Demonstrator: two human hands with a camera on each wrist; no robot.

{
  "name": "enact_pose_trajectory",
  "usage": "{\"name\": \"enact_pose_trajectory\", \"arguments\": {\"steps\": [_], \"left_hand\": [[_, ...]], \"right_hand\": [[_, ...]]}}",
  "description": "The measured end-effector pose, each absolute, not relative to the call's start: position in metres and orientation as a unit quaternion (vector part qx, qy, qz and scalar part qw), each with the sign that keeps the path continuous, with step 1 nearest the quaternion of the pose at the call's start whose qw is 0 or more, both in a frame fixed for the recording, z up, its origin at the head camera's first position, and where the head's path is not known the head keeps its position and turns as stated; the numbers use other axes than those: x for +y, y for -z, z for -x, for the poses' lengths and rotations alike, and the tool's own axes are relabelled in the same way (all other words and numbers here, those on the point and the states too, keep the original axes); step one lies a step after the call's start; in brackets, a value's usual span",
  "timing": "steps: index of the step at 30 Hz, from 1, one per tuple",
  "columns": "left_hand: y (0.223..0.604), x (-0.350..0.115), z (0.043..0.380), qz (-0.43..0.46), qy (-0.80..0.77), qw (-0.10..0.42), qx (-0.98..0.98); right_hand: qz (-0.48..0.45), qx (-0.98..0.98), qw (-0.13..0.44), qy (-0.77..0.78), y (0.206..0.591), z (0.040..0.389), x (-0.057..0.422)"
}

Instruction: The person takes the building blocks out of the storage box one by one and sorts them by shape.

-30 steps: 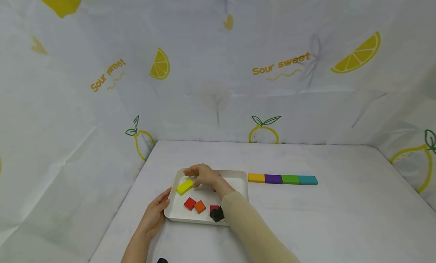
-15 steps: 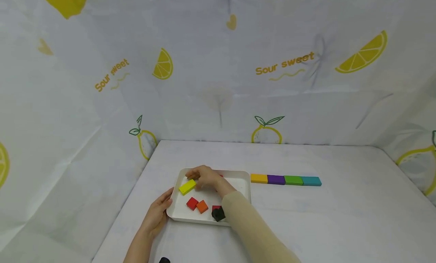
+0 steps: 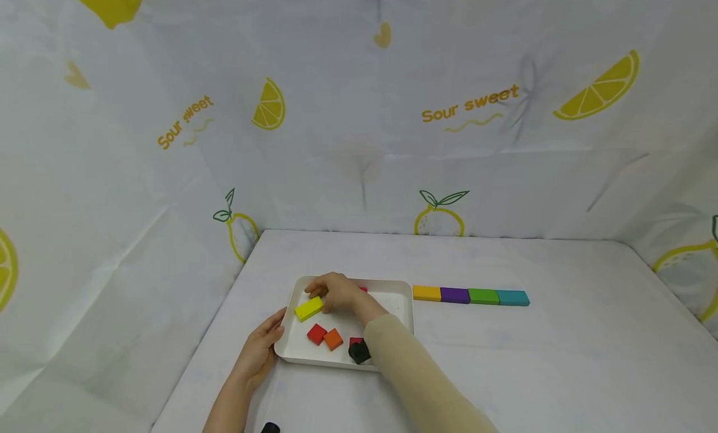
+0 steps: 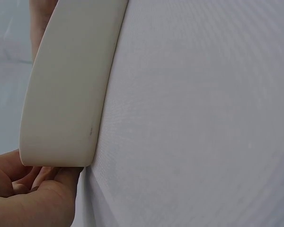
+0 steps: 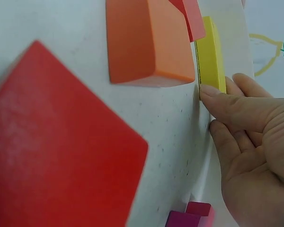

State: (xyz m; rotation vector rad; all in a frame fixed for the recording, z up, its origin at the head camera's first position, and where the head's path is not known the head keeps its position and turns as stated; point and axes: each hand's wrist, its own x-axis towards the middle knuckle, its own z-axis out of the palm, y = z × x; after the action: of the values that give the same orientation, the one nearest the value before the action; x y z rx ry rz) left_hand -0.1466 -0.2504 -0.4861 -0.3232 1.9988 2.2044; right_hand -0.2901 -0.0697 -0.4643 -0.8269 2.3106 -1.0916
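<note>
muted light; even and diffuse — soft shadows in the tray [image 3: 392,303]

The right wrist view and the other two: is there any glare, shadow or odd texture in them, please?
Right wrist view: a pale sheen on the large red block, and a soft shadow on the tray beside the right hand; left wrist view: a faint fine ripple on the white cloth; head view: even light, no strong glare.

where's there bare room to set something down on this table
The widest bare stretch of table lies right of the sleeved forearm, in front of the four-block row. A narrower strip runs behind that row, before the backdrop. The tray is crowded at left: right hand, yellow block, red block, orange block.
</note>
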Motion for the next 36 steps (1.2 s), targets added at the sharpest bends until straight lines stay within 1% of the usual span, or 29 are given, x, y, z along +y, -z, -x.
{"name": "enact_pose_trajectory", "arguments": {"steps": [8, 12, 16, 24, 30, 36], "left_hand": [[0.488, -0.249, 0.147, 0.108, -0.729, 0.071, 0.672], [0.489, -0.247, 0.146, 0.107, -0.732, 0.073, 0.669], [0.489, -0.246, 0.146, 0.109, -0.73, 0.077, 0.67], [0.488, -0.245, 0.147, 0.102, -0.733, 0.076, 0.668], [0.485, -0.248, 0.146, 0.098, -0.733, 0.079, 0.669], [0.484, -0.251, 0.146, 0.097, -0.732, 0.083, 0.669]], "right_hand": [[0.299, 0.842, 0.212, 0.396, 0.466, 0.29, -0.068], [0.283, 0.836, 0.219, 0.416, 0.464, 0.287, -0.064], [0.281, 0.828, 0.219, 0.432, 0.456, 0.288, -0.062], [0.299, 0.83, 0.188, 0.432, 0.436, 0.295, -0.047], [0.295, 0.824, 0.163, 0.455, 0.417, 0.307, -0.013], [0.255, 0.837, 0.127, 0.467, 0.405, 0.317, 0.045]]}}
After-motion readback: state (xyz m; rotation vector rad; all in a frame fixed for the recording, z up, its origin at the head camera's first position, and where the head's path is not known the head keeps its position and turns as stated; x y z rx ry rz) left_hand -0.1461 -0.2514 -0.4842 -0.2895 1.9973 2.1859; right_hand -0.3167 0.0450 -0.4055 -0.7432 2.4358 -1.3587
